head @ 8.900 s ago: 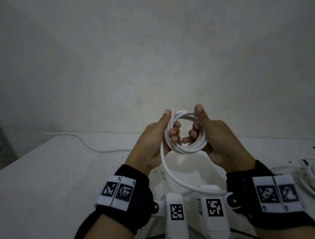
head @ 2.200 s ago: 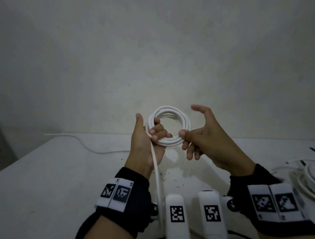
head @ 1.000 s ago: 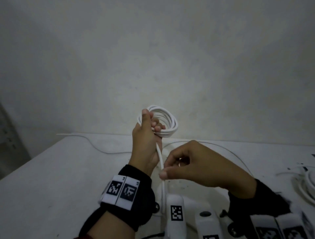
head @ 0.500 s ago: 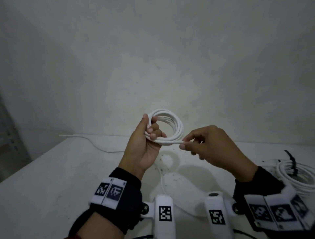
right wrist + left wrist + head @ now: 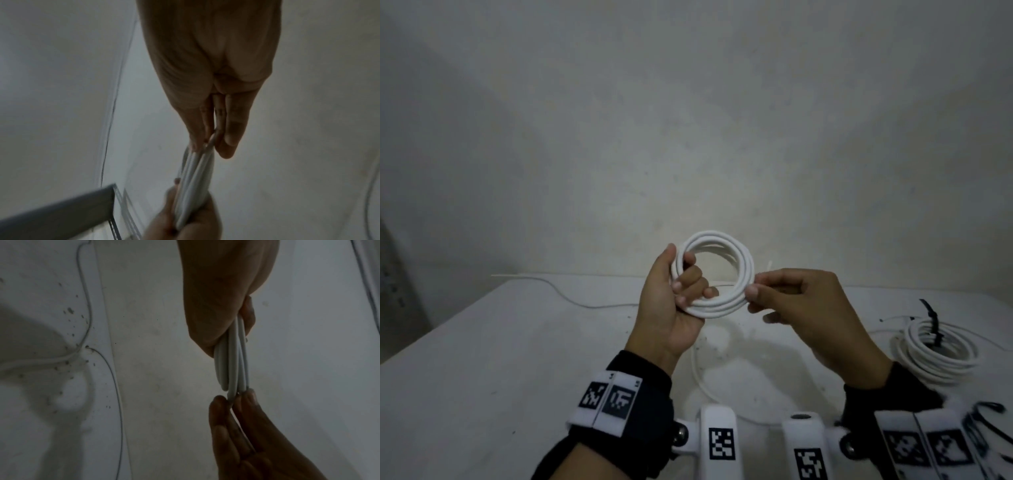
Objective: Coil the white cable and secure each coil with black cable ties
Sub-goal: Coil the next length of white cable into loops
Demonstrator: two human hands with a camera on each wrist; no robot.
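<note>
A white cable coil (image 5: 719, 308) of several loops is held upright above the table. My left hand (image 5: 681, 274) grips its left side, thumb behind and fingers curled through the ring. My right hand (image 5: 755, 286) pinches the coil's right edge between thumb and fingertips, and a short white cable tip (image 5: 770, 265) sticks up just above them. In the left wrist view the coil (image 5: 234, 361) runs edge-on from my left hand (image 5: 226, 321) to the right hand's fingertips (image 5: 218, 402). The right wrist view shows the same pinch (image 5: 211, 141) on the strands (image 5: 195, 178).
On the white table (image 5: 500, 359) at the right lies another white coil (image 5: 935, 356) bound with a black tie (image 5: 931, 322). Dark loops (image 5: 993, 421) show at the bottom right. A thin white line (image 5: 697, 370) lies under my hands, another (image 5: 571, 298) at the back left.
My right hand has come up from low on the hanging cable tail to the coil's right edge, bringing the last length of cable round. The left hand kept its grip.
</note>
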